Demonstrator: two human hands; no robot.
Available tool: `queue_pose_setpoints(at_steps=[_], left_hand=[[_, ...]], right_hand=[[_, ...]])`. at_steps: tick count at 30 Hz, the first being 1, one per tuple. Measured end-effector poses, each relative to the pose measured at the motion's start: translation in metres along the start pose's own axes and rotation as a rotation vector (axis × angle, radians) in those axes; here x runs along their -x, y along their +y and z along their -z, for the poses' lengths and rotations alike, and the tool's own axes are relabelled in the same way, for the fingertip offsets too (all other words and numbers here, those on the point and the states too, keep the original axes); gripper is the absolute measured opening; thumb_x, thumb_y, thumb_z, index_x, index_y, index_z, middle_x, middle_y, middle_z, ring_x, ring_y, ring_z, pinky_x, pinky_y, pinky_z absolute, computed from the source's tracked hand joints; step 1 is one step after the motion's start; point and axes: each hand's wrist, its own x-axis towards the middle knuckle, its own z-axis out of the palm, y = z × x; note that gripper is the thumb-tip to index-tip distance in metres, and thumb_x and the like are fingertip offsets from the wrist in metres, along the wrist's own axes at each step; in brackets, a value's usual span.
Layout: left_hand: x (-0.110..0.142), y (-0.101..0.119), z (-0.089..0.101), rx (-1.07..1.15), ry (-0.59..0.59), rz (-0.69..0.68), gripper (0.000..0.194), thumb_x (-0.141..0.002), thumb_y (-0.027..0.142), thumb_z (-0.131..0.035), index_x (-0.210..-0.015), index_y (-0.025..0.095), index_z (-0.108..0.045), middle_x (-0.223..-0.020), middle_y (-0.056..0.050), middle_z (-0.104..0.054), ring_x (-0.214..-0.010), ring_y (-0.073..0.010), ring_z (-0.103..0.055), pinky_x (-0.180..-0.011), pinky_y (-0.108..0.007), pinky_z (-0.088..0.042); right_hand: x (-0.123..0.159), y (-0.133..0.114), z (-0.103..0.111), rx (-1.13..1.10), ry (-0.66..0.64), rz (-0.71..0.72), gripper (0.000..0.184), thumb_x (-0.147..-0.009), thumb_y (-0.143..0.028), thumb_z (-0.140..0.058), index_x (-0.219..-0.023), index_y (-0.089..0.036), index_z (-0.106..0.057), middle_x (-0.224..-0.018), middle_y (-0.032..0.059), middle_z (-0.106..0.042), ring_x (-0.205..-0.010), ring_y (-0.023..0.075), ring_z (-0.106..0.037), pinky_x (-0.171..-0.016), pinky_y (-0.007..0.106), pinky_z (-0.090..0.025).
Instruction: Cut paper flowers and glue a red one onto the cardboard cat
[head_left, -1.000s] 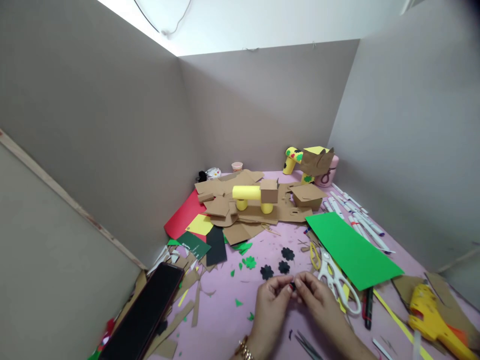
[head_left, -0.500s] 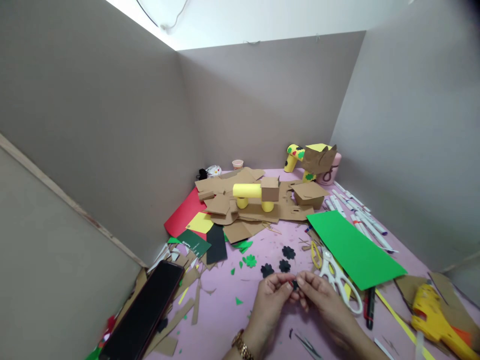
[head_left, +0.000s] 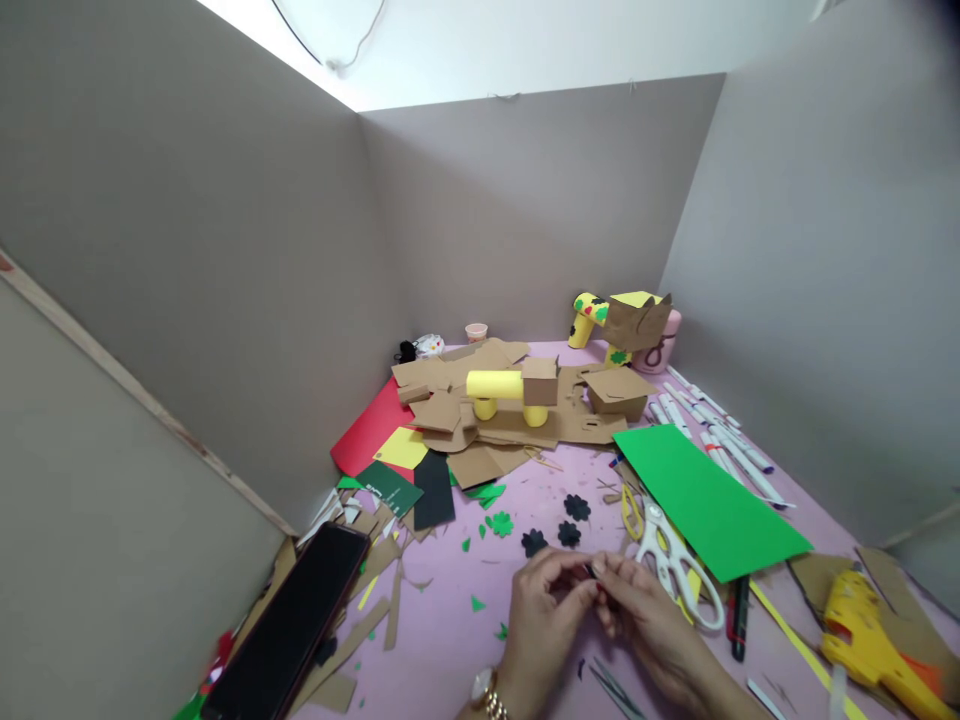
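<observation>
Left hand (head_left: 544, 610) and right hand (head_left: 646, 612) pinch a small black paper piece (head_left: 590, 571) between closed fingertips; black paper flowers (head_left: 577, 507) lie just beyond. Farther left, a dark-green rectangular card (head_left: 388, 489) bears unreadable white lettering.

From here: open run of tabletop (head_left: 435, 650) left of the left fingers (head_left: 555, 562), only small scraps before the phone (head_left: 289, 620). Right side tight, with scissors (head_left: 677, 566), black pen (head_left: 739, 620), glue gun (head_left: 862, 635). Ahead, black paper flowers (head_left: 568, 533) lie near, cardboard (head_left: 480, 464) beyond.
</observation>
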Motion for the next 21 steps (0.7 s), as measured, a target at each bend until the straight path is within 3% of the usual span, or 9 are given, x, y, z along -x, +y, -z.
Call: queue_pose_setpoints(at_steps=[3, 10, 21], left_hand=[[-0.0005, 0.0042, 0.0015, -0.064, -0.024, -0.057, 0.016, -0.078, 0.016, -0.062, -0.087, 0.021, -0.074, -0.08, -0.005, -0.067, -0.076, -0.0186, -0.06, -0.072, -0.026, -0.047], [-0.0032, 0.0037, 0.0027, -0.052, -0.104, -0.053, 0.022, -0.084, 0.023, -0.057, -0.1, 0.023, -0.072, -0.085, -0.006, -0.066, -0.08, -0.0188, -0.06, -0.075, -0.027, -0.045], [-0.0046, -0.0033, 0.0019, 0.107, -0.102, 0.043, 0.029, -0.085, 0.037, -0.055, -0.096, 0.018, -0.073, -0.081, -0.007, -0.066, -0.082, -0.0202, -0.06, -0.082, -0.031, -0.044]], right_hand=[[0.0001, 0.0011, 0.0011, -0.043, 0.003, -0.019, 0.04, -0.057, -0.046, -0.081, -0.058, -0.016, -0.055, -0.045, -0.0073, -0.05, -0.035, 0.0028, -0.039, -0.033, 0.013, -0.031], [0.0003, 0.0016, 0.0067, -0.114, -0.005, -0.09, 0.036, -0.056, -0.039, -0.084, -0.063, -0.016, -0.057, -0.05, -0.007, -0.051, -0.037, 0.0027, -0.042, -0.036, 0.013, -0.034], [0.0012, -0.0027, -0.0013, -0.047, -0.044, -0.002, 0.036, -0.06, -0.043, -0.081, -0.063, -0.016, -0.057, -0.05, -0.0065, -0.05, -0.038, 0.0029, -0.039, -0.035, 0.013, -0.032]])
